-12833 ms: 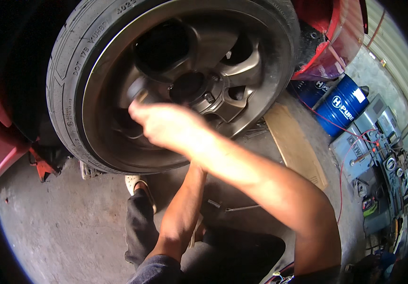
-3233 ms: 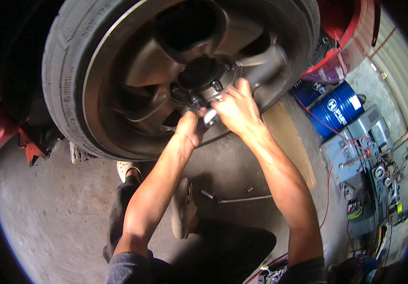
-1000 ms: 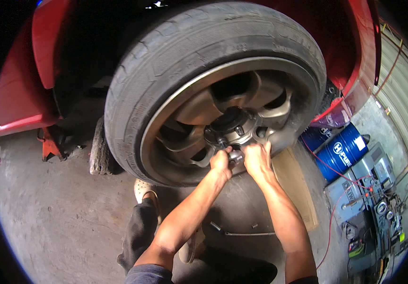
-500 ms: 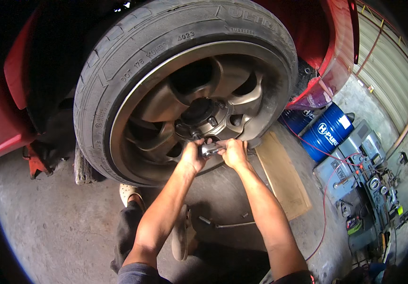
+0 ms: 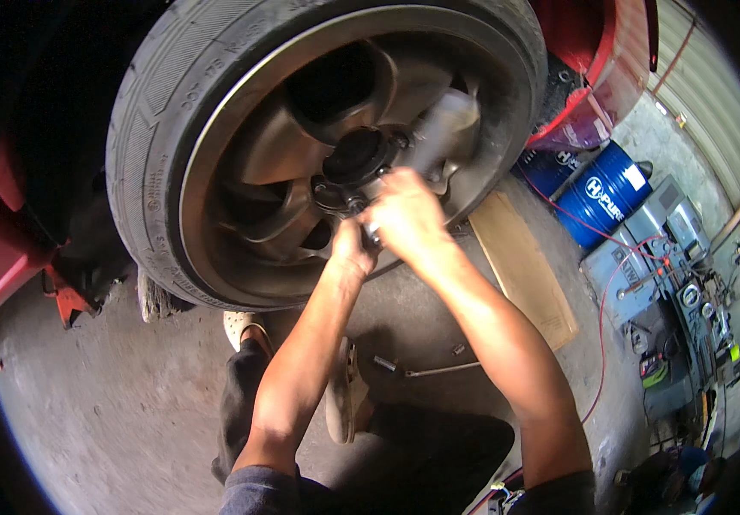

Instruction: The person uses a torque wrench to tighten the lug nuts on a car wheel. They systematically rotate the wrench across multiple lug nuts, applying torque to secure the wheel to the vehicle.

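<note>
A bronze alloy wheel with a black tyre fills the upper middle, mounted on a red car. My left hand is closed around the head end of a ratchet wrench, just below the wheel's hub. The wrench's handle is smeared by motion and points up and right across the spokes. My right hand, also blurred, grips it close to the hub. A socket end meets a lug nut low on the hub; my hands partly hide the joint.
A wooden board lies right of the wheel. A loose socket and a metal bar rest on the concrete by my shoe. Blue drums, a grey machine and a red hose are at right; an orange stand is at left.
The wrench handle has swung up from pointing right to pointing up-right. My right hand has moved up and left with it, while my left hand stays at the head.
</note>
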Motion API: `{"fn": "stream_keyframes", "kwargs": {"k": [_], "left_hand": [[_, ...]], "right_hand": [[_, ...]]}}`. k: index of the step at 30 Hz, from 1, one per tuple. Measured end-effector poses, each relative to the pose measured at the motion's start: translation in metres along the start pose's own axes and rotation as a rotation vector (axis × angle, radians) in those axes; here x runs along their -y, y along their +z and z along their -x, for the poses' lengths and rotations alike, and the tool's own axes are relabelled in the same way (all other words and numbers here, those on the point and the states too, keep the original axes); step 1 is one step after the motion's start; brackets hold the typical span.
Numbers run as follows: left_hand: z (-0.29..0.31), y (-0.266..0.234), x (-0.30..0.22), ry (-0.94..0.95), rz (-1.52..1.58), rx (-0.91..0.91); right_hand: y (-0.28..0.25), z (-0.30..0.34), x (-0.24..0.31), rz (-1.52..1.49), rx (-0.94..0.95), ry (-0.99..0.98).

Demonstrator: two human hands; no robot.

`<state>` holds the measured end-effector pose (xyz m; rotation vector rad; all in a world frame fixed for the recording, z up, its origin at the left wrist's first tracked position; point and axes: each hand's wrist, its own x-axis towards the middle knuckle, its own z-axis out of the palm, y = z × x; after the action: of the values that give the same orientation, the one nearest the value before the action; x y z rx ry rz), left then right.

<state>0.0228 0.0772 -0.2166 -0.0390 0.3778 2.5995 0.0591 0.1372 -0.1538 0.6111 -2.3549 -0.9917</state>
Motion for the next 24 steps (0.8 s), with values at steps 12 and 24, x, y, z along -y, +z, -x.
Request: {"fn": "stream_keyframes", "kwargs": {"k": [12,24], "left_hand": [[-0.044,-0.047,0.011,0.015,-0.028,-0.124],[-0.01,-0.038,-0.01,-0.117,-0.041,0.053]], "right_hand": [[-0.008,-0.003,-0.003,-0.284,0.298,0.171],[0.042,0.022,-0.033,-0.877,0.22,0.465]]}}
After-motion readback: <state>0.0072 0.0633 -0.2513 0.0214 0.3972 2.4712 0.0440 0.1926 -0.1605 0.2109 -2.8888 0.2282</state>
